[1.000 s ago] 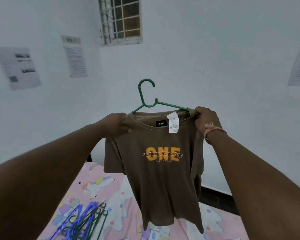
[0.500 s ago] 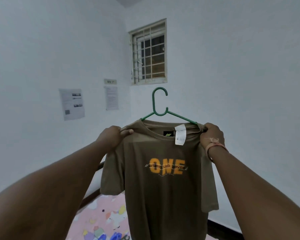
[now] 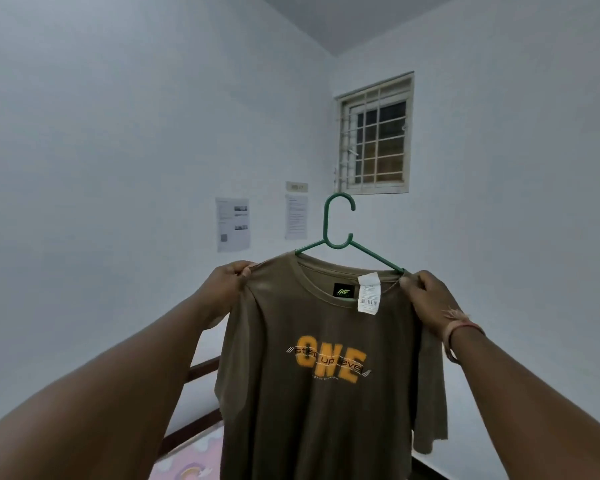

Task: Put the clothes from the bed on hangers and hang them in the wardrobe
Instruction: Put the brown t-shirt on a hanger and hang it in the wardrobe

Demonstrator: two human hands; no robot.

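An olive-brown T-shirt [image 3: 312,403] with an orange "ONE" print hangs in front of me on a green plastic hanger [image 3: 340,230], hook upright above the collar. My left hand [image 3: 227,287] pinches the shirt's left shoulder over the hanger arm. My right hand [image 3: 428,296], with a thread band on the wrist, grips the right shoulder seam and hanger end. A white tag hangs inside the collar. No wardrobe is in view.
A corner of the bed with pink patterned sheet [image 3: 191,462] and dark wooden headboard [image 3: 201,372] shows at the bottom left. White walls carry two paper sheets [image 3: 232,225] and a barred window [image 3: 374,136] beyond the shirt.
My view has swung up and left: the bed and the pile of hangers dropped out of sight, the window shifted right. Both hands keep holding the shirt, now hanging straighter on the hanger.
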